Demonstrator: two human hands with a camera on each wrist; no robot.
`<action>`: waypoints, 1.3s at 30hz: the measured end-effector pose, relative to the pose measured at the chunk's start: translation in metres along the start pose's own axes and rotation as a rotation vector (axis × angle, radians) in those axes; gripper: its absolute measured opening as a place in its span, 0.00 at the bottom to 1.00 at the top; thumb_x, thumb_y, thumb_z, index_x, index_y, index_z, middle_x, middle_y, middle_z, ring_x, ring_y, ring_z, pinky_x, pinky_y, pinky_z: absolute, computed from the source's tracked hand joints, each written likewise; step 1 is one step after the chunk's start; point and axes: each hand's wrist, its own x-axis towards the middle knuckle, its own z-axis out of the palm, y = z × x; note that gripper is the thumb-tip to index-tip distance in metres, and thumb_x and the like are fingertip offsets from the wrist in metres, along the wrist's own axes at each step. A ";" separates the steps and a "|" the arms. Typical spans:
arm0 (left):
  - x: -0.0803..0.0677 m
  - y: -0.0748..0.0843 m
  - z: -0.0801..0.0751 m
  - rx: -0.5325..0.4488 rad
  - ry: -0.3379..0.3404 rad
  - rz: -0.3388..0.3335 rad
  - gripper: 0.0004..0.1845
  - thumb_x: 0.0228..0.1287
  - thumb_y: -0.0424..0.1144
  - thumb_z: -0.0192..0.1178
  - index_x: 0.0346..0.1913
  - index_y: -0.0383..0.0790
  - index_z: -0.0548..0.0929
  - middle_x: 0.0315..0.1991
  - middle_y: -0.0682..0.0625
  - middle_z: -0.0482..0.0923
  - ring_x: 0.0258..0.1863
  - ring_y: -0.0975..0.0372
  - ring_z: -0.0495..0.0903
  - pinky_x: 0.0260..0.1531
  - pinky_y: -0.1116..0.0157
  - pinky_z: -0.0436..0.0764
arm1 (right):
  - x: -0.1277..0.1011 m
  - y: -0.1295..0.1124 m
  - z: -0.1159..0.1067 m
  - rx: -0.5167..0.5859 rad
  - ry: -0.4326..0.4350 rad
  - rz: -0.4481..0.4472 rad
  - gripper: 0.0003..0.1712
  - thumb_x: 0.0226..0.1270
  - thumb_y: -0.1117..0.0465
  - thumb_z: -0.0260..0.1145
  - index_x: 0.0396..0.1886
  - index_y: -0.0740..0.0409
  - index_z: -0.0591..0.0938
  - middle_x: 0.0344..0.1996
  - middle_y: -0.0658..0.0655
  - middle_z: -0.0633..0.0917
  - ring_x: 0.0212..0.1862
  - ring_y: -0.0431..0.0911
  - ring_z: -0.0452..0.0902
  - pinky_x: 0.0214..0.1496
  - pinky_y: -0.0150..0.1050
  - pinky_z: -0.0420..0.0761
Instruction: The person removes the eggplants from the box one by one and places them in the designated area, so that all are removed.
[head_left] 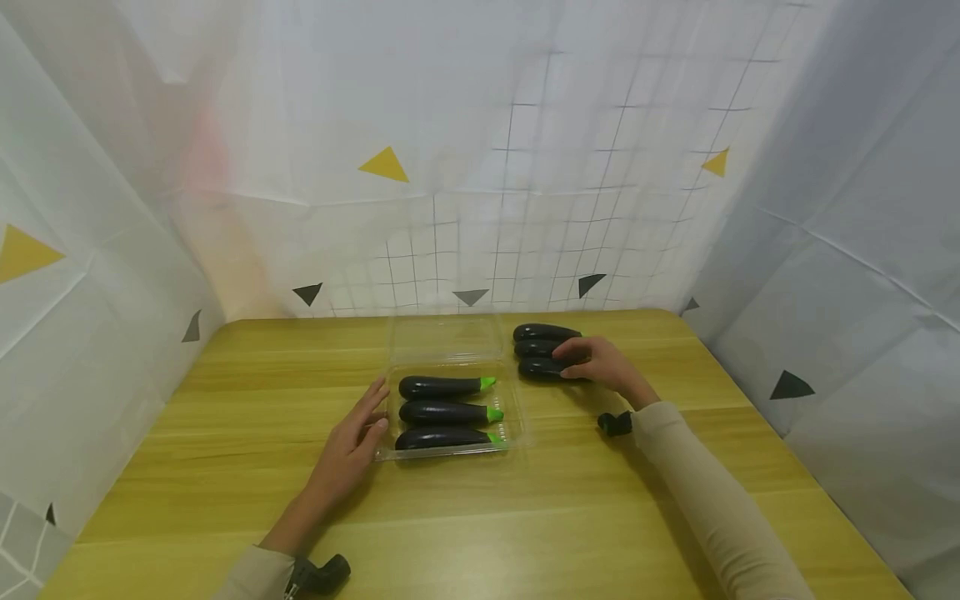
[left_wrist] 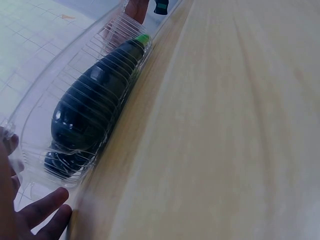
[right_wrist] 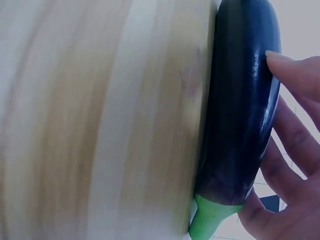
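The yellow-green wooden tabletop (head_left: pixel 225 433) carried everything. Near its middle lay a clear plastic clamshell tray (head_left: pixel 450 454) with its lid folded open toward the back wall, and in it three dark purple eggplants with bright green stems (head_left: pixel 446 412) lay side by side. To the right, just beside the tray, a second group of three loose dark purple eggplants (head_left: pixel 536 350) rested on the wood. The left hand (head_left: pixel 352 450) lay flat with fingers straight against the tray's left wall, steadying it without gripping. The right hand (head_left: pixel 600 364) had its fingers curled over the nearest loose eggplant (right_wrist: pixel 242 110) (thumb hidden, so the grip looked only just begun). I judged this the pick-up step; the next move would call for closing round that eggplant and lifting it clear of its neighbours.
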 end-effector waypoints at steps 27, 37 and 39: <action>0.001 0.000 -0.001 -0.010 -0.009 0.005 0.26 0.82 0.33 0.53 0.78 0.35 0.67 0.81 0.45 0.58 0.62 0.46 0.80 0.59 0.72 0.74 | 0.003 -0.042 0.003 0.108 0.094 0.003 0.17 0.75 0.60 0.70 0.57 0.65 0.86 0.55 0.64 0.86 0.57 0.57 0.81 0.62 0.57 0.78; 0.001 -0.006 0.000 -0.017 -0.006 0.003 0.26 0.82 0.34 0.54 0.78 0.36 0.67 0.81 0.47 0.58 0.62 0.47 0.80 0.59 0.72 0.74 | 0.008 -0.072 0.006 0.159 0.114 -0.030 0.16 0.75 0.56 0.70 0.56 0.59 0.88 0.52 0.54 0.88 0.55 0.50 0.83 0.59 0.50 0.80; 0.001 -0.007 0.000 -0.021 -0.005 0.002 0.26 0.82 0.34 0.53 0.78 0.36 0.67 0.81 0.47 0.58 0.62 0.47 0.80 0.59 0.72 0.74 | 0.009 -0.078 0.007 0.168 0.114 -0.053 0.16 0.75 0.57 0.70 0.57 0.60 0.87 0.52 0.54 0.88 0.55 0.49 0.83 0.60 0.50 0.80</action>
